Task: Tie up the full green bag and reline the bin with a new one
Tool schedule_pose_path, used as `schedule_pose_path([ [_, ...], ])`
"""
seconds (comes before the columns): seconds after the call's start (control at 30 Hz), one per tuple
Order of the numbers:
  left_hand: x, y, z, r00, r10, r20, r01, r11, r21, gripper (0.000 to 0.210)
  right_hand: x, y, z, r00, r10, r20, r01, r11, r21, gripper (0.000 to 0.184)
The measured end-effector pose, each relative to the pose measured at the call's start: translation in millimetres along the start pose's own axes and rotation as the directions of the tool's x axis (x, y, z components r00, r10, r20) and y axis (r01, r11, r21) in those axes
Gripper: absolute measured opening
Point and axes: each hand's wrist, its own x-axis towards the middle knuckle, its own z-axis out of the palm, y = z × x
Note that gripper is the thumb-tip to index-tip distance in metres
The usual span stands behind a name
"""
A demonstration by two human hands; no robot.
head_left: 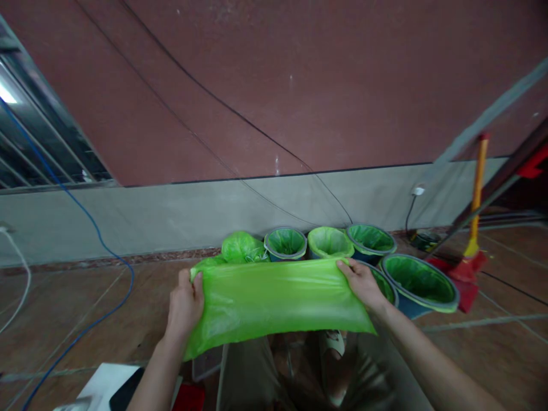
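Observation:
A bright green plastic bag is stretched flat and taut between my two hands, above my knees. My left hand pinches its upper left corner, thumb on the near side. My right hand grips the upper right corner between thumb and fingers. The bag's lower edge hangs loose. Just beyond it stand several bins lined with green bags, among them a back bin, a fully covered one and a large one at the right. The bag hides part of the nearer bins.
A filled green bag rests by the wall, left of the bins. To the right are a yellow-handled broom and a red dustpan. A blue cable runs across the floor at left. A white object lies near my left forearm.

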Motion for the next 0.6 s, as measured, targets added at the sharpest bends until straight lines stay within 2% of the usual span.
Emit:
schedule_pose_path([
  [0.07,0,-3,2.1,1.000,-0.011,0.014,0.011,0.999,0.041,0.011,-5,4,3,0.982,0.167,0.083,-0.176,0.977,0.118,0.049],
  [0.1,0,-6,3.1,1.000,-0.019,0.017,0.018,0.998,0.058,0.010,-8,6,4,0.953,0.260,0.154,-0.285,0.943,0.174,0.052],
  [0.17,0,-10,5.2,0.999,-0.040,0.029,0.037,0.996,0.083,0.010,-19,14,6,0.860,0.401,0.317,-0.481,0.844,0.237,0.058],
  [0.23,-1,-16,7.6,0.997,-0.058,0.051,0.054,0.995,0.083,0.010,-31,25,9,0.791,0.442,0.423,-0.571,0.783,0.248,0.053],
  [0.27,-2,-19,9.0,0.996,-0.068,0.060,0.063,0.995,0.073,0.010,-37,31,11,0.783,0.436,0.443,-0.576,0.778,0.253,0.046],
  [0.3,-2,-23,10.8,0.994,-0.080,0.070,0.076,0.996,0.054,0.011,-43,38,14,0.786,0.422,0.451,-0.567,0.782,0.257,0.041],
  [0.37,-3,-31,15.2,0.989,-0.117,0.086,0.120,0.992,-0.030,0.015,-50,53,21,0.801,0.390,0.453,-0.540,0.798,0.268,0.043],
  [0.43,-7,-38,19.7,0.973,-0.185,0.139,0.211,0.954,-0.215,0.024,-49,67,30,0.836,0.370,0.405,-0.501,0.816,0.288,0.047],
  [0.47,-10,-40,21.5,0.954,-0.219,0.203,0.278,0.901,-0.333,0.031,-46,74,35,0.862,0.359,0.357,-0.469,0.831,0.298,0.047],
  [0.53,-23,-44,23.6,0.882,-0.258,0.395,0.446,0.730,-0.518,0.044,-34,87,44,0.914,0.339,0.222,-0.394,0.872,0.291,0.044],
  [0.6,-39,-46,23.8,0.771,-0.246,0.588,0.605,0.573,-0.553,0.051,-18,99,53,0.943,0.324,0.075,-0.332,0.912,0.241,0.038],
])
